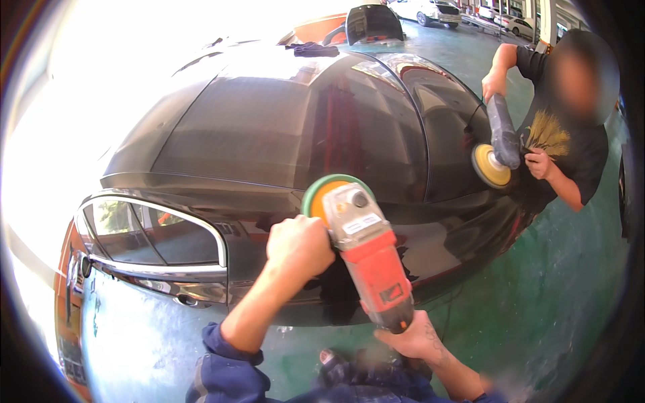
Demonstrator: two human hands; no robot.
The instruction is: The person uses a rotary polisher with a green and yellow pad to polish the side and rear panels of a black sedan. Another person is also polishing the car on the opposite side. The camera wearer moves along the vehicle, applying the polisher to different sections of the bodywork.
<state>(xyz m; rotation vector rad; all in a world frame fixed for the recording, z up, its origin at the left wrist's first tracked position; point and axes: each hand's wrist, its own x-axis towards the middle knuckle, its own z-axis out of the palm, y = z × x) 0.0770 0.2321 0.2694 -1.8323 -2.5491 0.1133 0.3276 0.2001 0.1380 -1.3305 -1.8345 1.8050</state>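
Observation:
A red and silver car polisher (377, 262) with a green and orange round pad (314, 201) is in both my hands, over the side of a dark, glossy car (262, 127). My left hand (300, 247) is closed at the head end, beside the pad; the part it grips is hidden under the fingers. My right hand (418, 336) wraps round the rear end of the body, nearest to me. The pad lies at the body panel behind the side window; whether it touches the paint I cannot tell.
At the right a co-worker in a dark shirt (584, 144) holds a grey polisher (502, 131) with a yellow pad (492, 166) on the car's end panel. A dark cloth (312, 50) lies on the far side. Other cars (427, 12) stand behind on the green floor (537, 282).

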